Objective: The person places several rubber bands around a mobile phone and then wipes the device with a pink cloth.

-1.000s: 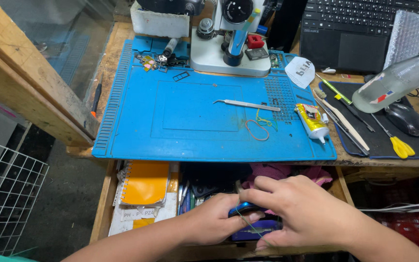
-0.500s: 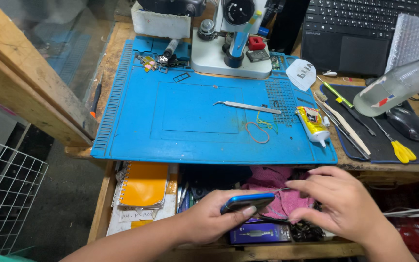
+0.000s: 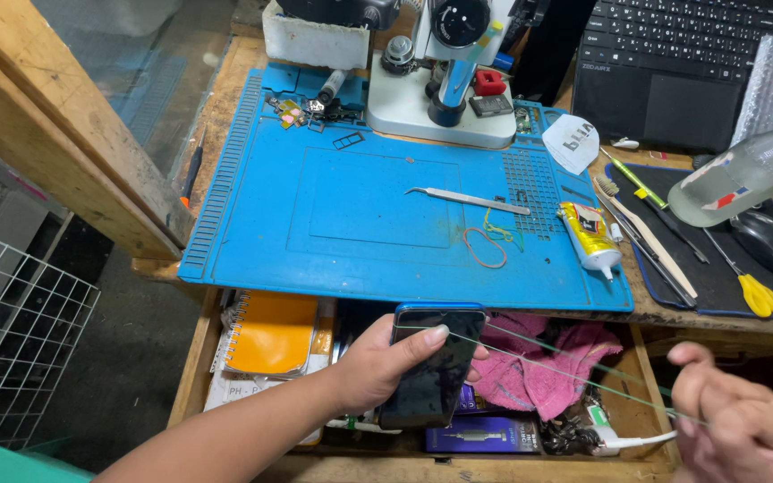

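My left hand (image 3: 385, 365) grips a dark smartphone (image 3: 431, 371) with a blue frame, held screen-up above the open drawer. A thin green rubber band (image 3: 565, 367) stretches from the phone's upper end across to my right hand (image 3: 740, 420), which pinches the band's far end at the lower right. The band is taut between the two hands.
A blue work mat (image 3: 369, 206) carries tweezers (image 3: 467, 199), loose rubber bands (image 3: 487, 241) and a yellow glue tube (image 3: 589, 234). A microscope (image 3: 445, 72) stands behind it. Laptop, tools, scissors (image 3: 749, 282) and a clear bottle (image 3: 744, 174) lie right. The drawer holds a pink cloth (image 3: 552, 367) and an orange notebook (image 3: 272, 333).
My left hand has lifted the phone up out of the drawer and turned it lengthwise. My right hand has moved right, pulling a rubber band taut from the phone.
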